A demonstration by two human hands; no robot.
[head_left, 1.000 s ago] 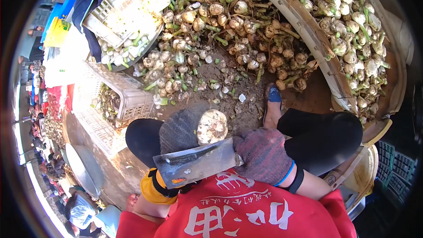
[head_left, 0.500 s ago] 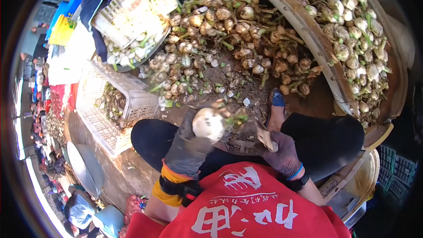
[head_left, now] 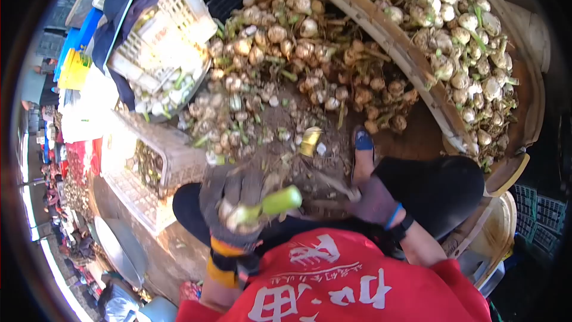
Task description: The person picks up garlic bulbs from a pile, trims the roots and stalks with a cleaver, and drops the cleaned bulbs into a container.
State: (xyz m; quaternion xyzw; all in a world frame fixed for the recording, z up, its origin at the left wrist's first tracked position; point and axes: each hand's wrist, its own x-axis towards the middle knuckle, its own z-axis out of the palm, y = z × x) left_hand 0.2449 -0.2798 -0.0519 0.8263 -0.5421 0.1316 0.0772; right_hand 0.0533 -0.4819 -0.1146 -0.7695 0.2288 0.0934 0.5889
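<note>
In the head view my left hand (head_left: 229,194), in a dark glove, is closed around a garlic bulb (head_left: 231,214). A short green stem (head_left: 282,200) sticks out of the bulb to the right. My right hand (head_left: 376,201), in a thin purplish glove, grips a knife (head_left: 333,185), its blurred blade pointing up and left, apart from the bulb. Beyond the hands a yellowish piece (head_left: 310,141) shows above the littered ground. A heap of loose garlic (head_left: 268,53) with stems lies farther forward.
A large round container (head_left: 411,53) of garlic stands at the right. At the left are a tipped white crate (head_left: 185,164), another crate (head_left: 173,30) over a basin of trimmed white bulbs (head_left: 170,95), and a metal basin (head_left: 119,250). My blue-shod foot (head_left: 363,140) is in front.
My left hand has turned, so the bulb's green stem now faces up and right. The yellowish piece has appeared beyond the hands. The knife stays in my right hand; the view has shifted slightly.
</note>
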